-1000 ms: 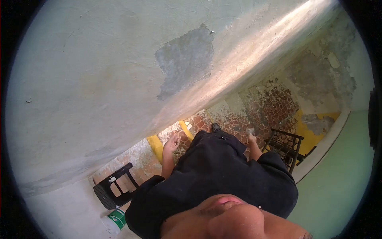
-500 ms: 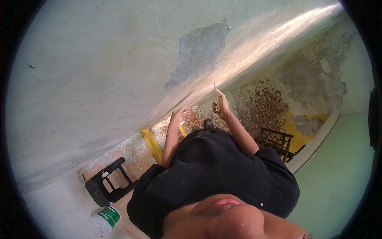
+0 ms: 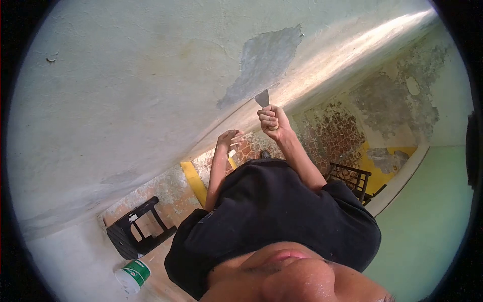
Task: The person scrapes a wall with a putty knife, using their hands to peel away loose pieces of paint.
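my right hand has swung wallward, fingers closed around the putty knife, its length slanting blade-first toward the wall; left hand loosely open.

Scraper, flared gray blade pointing twd wall

1. Spreads pale grey-green over the wall, with a mottled grey patch and a bright cream streak.
2. Shows dull grey on the scraper.
3. Covers the shirt in plain black.
4. Repeats reddish-brown shapes between paler lines across the tiles.
5. Marks a yellow stripe beside blotchy pinkish-tan and off-white floor.
6. Shows black on the stool.
7. Wraps a green band around the white bucket.
8. Tints the right-hand wall soft green.
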